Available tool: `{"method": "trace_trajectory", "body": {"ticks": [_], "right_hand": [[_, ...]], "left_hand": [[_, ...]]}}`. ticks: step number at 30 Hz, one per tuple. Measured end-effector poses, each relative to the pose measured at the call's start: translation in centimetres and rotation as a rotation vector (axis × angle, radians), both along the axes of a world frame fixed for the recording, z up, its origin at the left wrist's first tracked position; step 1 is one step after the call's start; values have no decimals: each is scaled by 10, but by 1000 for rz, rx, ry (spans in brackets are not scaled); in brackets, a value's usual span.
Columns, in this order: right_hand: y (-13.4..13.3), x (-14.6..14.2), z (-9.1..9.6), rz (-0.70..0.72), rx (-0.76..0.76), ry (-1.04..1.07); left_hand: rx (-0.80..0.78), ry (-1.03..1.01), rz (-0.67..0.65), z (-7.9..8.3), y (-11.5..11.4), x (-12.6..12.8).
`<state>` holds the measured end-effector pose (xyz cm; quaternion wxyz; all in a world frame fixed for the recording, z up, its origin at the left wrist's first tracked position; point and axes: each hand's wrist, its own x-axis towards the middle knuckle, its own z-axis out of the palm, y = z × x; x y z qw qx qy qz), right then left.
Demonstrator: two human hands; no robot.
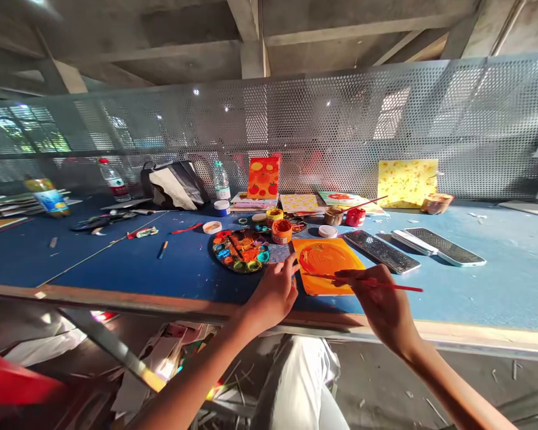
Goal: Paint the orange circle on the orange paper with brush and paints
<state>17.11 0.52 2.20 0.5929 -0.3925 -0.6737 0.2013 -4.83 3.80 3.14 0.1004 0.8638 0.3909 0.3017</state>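
Observation:
A small orange-painted canvas (329, 286) lies on the blue table, with a darker orange round shape on its upper part. My right hand (383, 301) is closed on a thin red-handled paintbrush (403, 288), held nearly level. The brush tip meets the lower left of the canvas. At the canvas's left edge, my left hand (275, 289) touches it with bent fingers somewhat apart. Beside that hand is a paint-smeared palette (240, 266) with several colour wells and a dark brush lying across it. An open jar of orange paint (281, 233) stands just behind the canvas.
Several phones, including a black one (381, 251), lie right of the canvas. Behind are a yellow paint jar (274, 215), a red jar (355, 217), a white lid (327, 231) and a plastic bottle (221, 182). A perforated metal screen (296, 119) borders the table's back.

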Motion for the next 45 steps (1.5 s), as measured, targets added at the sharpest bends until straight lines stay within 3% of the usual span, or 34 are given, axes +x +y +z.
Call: {"method": "trace_trajectory", "body": {"ticks": [4,13,18,23,28,45], "right_hand": [[2,2,1,-10,52,-162],[-8,0,5,-61,213,-27],[-14,-3,5,-39,200,-177],[-15,-5,10,-88,264,-138],[-16,-11,18,-93,314,-254],[-19,-9,32,-123,101,-139]], "left_hand": [[39,132,32,-3,0,1],[68,221,40,-6,-2,3],[94,279,44,-5,-3,4],[132,307,28,-4,-3,4],[140,324,17,-2,-2,5],[129,300,57,-2,3,10]]}}
